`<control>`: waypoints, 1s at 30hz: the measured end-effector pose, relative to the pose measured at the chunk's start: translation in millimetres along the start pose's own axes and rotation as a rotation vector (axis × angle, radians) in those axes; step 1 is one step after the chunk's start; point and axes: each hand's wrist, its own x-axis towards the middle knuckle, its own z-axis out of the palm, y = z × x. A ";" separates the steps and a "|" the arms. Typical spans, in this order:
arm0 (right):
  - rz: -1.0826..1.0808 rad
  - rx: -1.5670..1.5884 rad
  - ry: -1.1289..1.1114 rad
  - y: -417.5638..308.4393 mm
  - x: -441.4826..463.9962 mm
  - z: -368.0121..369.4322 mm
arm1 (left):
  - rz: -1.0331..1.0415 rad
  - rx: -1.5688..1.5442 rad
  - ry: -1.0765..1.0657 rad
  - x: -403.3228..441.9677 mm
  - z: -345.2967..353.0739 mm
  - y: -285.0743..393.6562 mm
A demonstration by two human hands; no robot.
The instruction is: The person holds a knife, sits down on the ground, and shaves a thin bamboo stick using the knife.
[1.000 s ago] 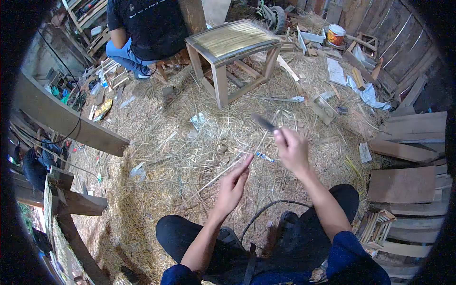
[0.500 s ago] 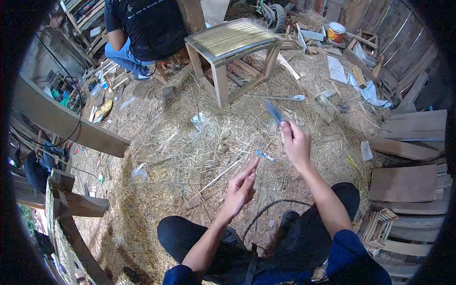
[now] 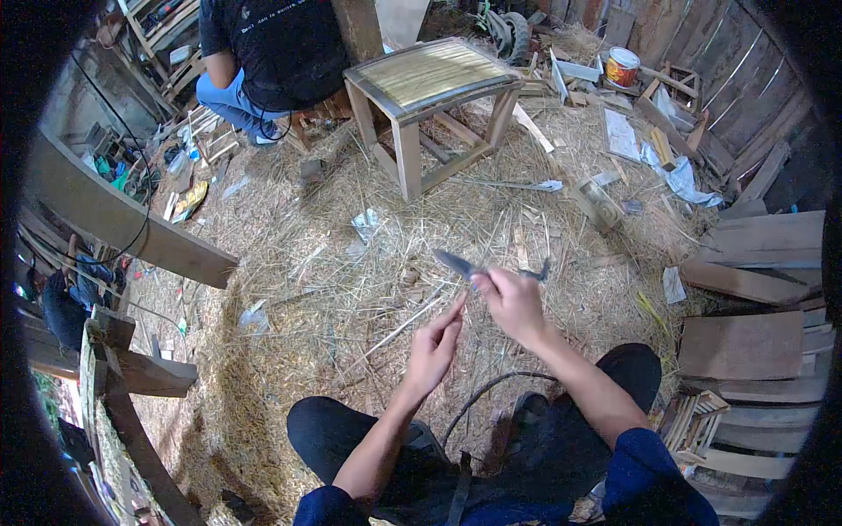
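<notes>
One knife (image 3: 458, 265), likely light and stiff, sits in the closed right hand (image 3: 516, 311); grip behind the blade (image 3: 451, 261). Left hand (image 3: 430, 355) partly curled, contents unclear.

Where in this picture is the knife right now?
In the head view, the knife is near the centre, in the grip of the right hand, above the left hand and below the slatted stool.

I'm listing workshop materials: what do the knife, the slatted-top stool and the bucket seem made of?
Knife: probably metal, its thin blade dull dark grey. Stool: apparently wood, legs squared, unpainted-looking; its pale strip top could be bamboo or wood. Bucket: likely plastic, its side smooth with bright printing.
</notes>
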 end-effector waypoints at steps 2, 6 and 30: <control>-0.087 -0.066 -0.116 6.9 -0.9 -1.6 | 0.086 0.197 0.029 2.2 -3.8 -4.4; 0.167 0.002 0.076 20.8 21.4 -11.9 | 0.226 0.192 0.033 -0.3 3.7 -5.8; 0.046 -0.131 -0.058 10.2 -2.7 6.0 | 0.054 0.067 0.165 1.9 13.6 -4.0</control>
